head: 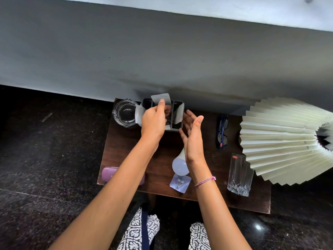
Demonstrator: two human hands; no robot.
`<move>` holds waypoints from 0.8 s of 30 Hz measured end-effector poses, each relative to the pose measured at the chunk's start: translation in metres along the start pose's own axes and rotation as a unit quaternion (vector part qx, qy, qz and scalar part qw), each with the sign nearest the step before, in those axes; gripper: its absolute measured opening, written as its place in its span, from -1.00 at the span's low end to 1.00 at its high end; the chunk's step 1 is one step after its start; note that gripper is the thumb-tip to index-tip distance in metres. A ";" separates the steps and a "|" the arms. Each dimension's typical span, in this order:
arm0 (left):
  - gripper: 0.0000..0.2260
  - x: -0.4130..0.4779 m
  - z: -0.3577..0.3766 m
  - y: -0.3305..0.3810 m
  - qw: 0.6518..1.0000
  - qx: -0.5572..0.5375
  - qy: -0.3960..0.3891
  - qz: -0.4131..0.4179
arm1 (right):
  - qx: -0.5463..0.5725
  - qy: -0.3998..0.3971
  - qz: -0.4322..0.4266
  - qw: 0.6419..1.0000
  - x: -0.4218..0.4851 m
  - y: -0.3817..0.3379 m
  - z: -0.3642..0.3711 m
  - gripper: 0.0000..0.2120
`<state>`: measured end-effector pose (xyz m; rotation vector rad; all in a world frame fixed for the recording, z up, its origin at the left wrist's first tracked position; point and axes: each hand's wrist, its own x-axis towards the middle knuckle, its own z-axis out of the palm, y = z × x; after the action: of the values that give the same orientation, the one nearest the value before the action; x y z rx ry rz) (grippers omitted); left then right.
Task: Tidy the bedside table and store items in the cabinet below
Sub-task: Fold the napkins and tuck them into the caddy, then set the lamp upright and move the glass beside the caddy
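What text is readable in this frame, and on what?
"cello": white letters on a red sticker near the rim of the cut-glass tumbler.
No other text can be read: the glasses, bulb and hook packet show no legible marking.

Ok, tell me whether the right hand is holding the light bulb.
No: the right hand is open and grips nothing, while the light bulb lies on the table.

The left hand (153,121) pinches a paper slip (161,98) over the holder (177,123); right hand (193,134) flat beside it.
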<state>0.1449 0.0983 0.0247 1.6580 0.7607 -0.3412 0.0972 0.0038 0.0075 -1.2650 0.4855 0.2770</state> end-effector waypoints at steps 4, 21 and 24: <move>-0.65 -0.002 -0.015 -0.007 0.999 -0.034 0.015 0.008 | -0.013 0.035 0.003 0.999 -0.007 0.004 -0.003 -0.30; -0.77 -0.041 -0.035 -0.011 0.998 -0.059 -0.037 -0.004 | -0.010 0.070 -0.025 0.997 -0.049 -0.007 0.017 -0.35; -0.78 -0.051 -0.033 -0.017 0.997 -0.057 -0.049 0.004 | 0.005 0.065 -0.028 0.997 -0.054 -0.005 0.015 -0.37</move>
<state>0.0900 0.1159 0.0499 1.5253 0.6874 -0.3631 0.0558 0.0203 0.0421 -1.2892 0.5600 0.1453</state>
